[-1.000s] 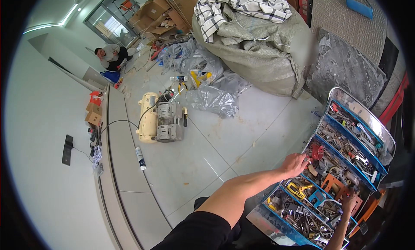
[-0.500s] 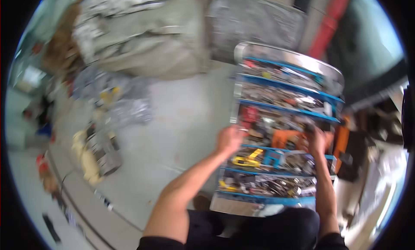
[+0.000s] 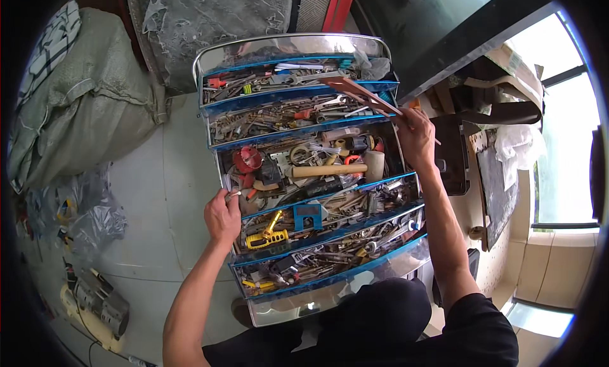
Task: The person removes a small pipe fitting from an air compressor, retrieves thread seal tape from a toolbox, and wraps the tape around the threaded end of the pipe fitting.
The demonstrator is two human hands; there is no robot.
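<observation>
A cantilever toolbox with blue-edged trays stands spread in front of me, full of tools. My right hand, raised at its right side, is closed on a long, flat reddish-brown piece that slants over the far trays; its kind is unclear. My left hand is closed at the left edge of the middle tray, with a small whitish piece at its fingertips. In that tray lie a mallet with a wooden handle and a red hole saw. Below it sits a yellow-handled tool.
A full greenish sack and clear plastic bags lie to the left. A grey-and-cream power tool rests on the floor. At the right are a dark open case and a board. A grey panel leans behind the toolbox.
My view has swung right, bringing the toolbox toward the middle. My right hand has lifted from the middle tray and now holds the brown piece. The orange object there no longer shows; the mallet does.
</observation>
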